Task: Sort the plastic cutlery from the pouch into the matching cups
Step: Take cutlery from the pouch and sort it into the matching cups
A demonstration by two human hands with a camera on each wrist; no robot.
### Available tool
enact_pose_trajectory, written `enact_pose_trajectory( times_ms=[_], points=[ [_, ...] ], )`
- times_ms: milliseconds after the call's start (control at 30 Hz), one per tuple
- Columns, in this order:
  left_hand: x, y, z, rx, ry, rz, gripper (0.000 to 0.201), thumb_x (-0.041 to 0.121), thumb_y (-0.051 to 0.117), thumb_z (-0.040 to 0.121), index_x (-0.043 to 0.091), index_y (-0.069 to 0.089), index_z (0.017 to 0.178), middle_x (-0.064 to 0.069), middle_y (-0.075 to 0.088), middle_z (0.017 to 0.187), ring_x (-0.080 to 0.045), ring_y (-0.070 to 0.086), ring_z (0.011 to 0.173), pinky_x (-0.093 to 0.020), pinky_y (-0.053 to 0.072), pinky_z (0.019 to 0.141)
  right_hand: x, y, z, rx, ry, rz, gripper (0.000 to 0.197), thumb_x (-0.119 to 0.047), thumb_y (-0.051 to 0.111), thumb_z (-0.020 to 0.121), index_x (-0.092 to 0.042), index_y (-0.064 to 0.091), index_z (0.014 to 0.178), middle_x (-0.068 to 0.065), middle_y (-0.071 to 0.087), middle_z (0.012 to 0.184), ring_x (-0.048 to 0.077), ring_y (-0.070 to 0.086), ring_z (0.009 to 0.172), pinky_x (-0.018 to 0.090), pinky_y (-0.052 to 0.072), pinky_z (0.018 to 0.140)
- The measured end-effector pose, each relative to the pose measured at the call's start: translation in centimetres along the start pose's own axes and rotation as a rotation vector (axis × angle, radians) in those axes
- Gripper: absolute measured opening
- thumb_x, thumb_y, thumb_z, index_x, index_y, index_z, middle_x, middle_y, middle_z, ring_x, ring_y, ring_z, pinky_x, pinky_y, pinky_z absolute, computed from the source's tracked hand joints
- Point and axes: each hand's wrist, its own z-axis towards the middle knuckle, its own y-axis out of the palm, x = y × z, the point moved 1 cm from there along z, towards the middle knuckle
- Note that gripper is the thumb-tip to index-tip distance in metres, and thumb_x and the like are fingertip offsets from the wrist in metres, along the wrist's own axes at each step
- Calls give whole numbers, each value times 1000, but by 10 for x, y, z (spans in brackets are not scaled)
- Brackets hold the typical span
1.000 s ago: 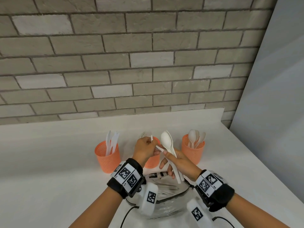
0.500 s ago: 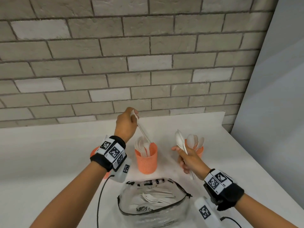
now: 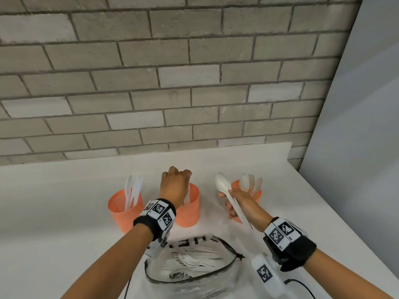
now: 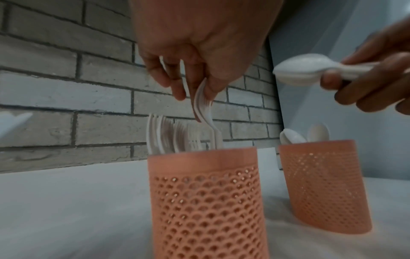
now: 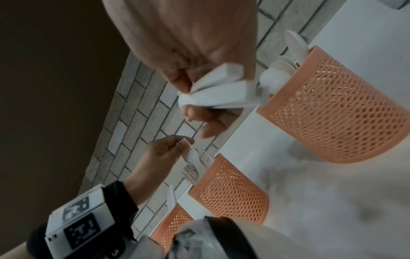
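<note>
The fork (image 4: 203, 106) hung tines-up, handle already inside the middle cup (image 4: 206, 201), pinched at its head by the left hand (image 3: 173, 186); letting go seemed next. Beside it, the right hand (image 3: 238, 201) gripped spoons (image 3: 224, 186), due for the right cup (image 3: 257, 194)

1. The head view is bright and evenly lit, with soft shadows on the white surface (image 3: 64, 201).
2. Its brick wall (image 3: 172, 72) bows at the edges.
3. Both wrist views are dimmer, softer and smeared near the bottom.
</note>
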Motion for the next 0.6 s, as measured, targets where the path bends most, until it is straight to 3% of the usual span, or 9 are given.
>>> enact_pose_trajectory(
  times_ms=[100, 167, 233, 333, 467, 533, 600],
  points=[
    [-6, 12, 0, 28, 24, 115, 25, 10, 49, 92, 13, 67, 108, -10, 65, 117, -31, 44, 126, -42, 32, 101, 1, -2, 3, 4, 35, 11, 34, -12, 28, 97, -11, 61, 89, 4, 49, 65, 13, 47, 54, 23, 45, 55],
    [-7, 15, -2, -3, 38, 177, 24, 14, 50, 93, 12, 66, 111, -16, 47, 140, -36, 33, 137, -53, 24, 110, 2, -3, 4, 17, 43, 20, 32, -4, 28, 93, -10, 58, 87, 5, 48, 65, 15, 45, 55, 24, 42, 55],
    [-6, 18, -4, -159, 6, 250, 39, 22, 32, 100, 12, 44, 135, -14, 13, 157, -32, 6, 146, -54, 4, 116, 3, -4, 5, 34, 37, 20, 31, 0, 28, 91, -10, 56, 86, 5, 46, 63, 14, 43, 55, 24, 39, 56],
    [-4, 20, -5, -293, -31, 323, 53, 30, 20, 101, 8, 13, 148, -12, -7, 158, -30, -10, 146, -54, -4, 116, 2, -3, 6, 78, 23, 46, 30, 4, 29, 88, -10, 55, 82, 4, 42, 59, 12, 40, 48, 23, 35, 51],
    [-5, 13, -5, -437, -80, 197, 62, 36, 23, 100, 7, -3, 149, -12, -13, 158, -29, -12, 146, -49, -2, 117, 0, -2, 7, 144, -25, 51, 20, 0, 40, 90, -12, 51, 78, 1, 37, 57, 10, 35, 47, 22, 31, 48],
    [-3, 2, -7, -405, -79, -18, 63, 34, 26, 101, 5, -3, 149, -13, -7, 158, -28, -4, 147, -42, 4, 119, -2, -1, 5, 166, -80, 31, 17, -5, 48, 91, -12, 47, 75, -1, 36, 55, 10, 34, 47, 21, 31, 48],
    [0, -15, -13, -312, -66, -324, 60, 28, 32, 101, 4, 6, 149, -13, 12, 157, -25, 15, 145, -32, 15, 117, -5, -3, 7, 232, -129, 39, 25, -7, 52, 90, -14, 44, 67, -4, 37, 49, 10, 34, 45, 22, 31, 48]
  ],
)
